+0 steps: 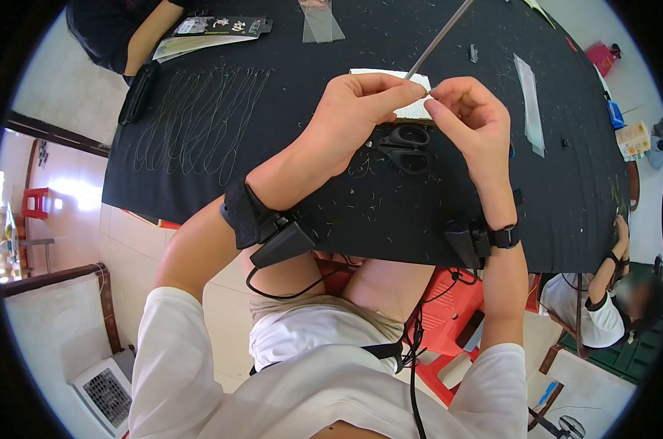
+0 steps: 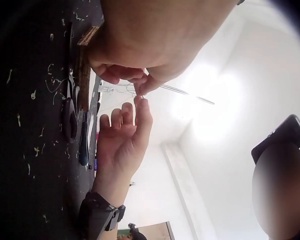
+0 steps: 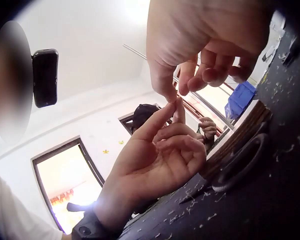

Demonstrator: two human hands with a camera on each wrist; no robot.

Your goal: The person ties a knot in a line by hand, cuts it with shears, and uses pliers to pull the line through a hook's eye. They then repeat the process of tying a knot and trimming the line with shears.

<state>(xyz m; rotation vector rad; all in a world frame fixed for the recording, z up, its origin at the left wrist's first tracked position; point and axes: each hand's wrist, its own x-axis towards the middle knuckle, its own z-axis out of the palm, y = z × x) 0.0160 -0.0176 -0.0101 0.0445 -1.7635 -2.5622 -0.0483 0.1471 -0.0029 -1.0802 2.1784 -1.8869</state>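
Note:
My left hand (image 1: 360,110) and right hand (image 1: 481,121) meet fingertip to fingertip above a white-topped block (image 1: 415,110). Left thumb and forefinger pinch a tiny piece of thin thread, mostly hidden by the fingers. The right thumb and forefinger pinch at the same spot, seen from below on the right hand (image 2: 122,145) in the left wrist view. Fine loops of thread (image 2: 124,90) show beside the fingertips there. A slim metal rod (image 1: 441,40) rises from the block behind the left fingers. Black-handled scissors (image 1: 404,150) lie just in front of the block.
Several long thread loops (image 1: 199,121) lie in a row on the black tablecloth (image 1: 368,212), among scattered clippings. Clear plastic strips (image 1: 530,106) are at right, plastic sleeves (image 1: 320,22) and a printed package (image 1: 214,29) at the back. Other people sit at left and right.

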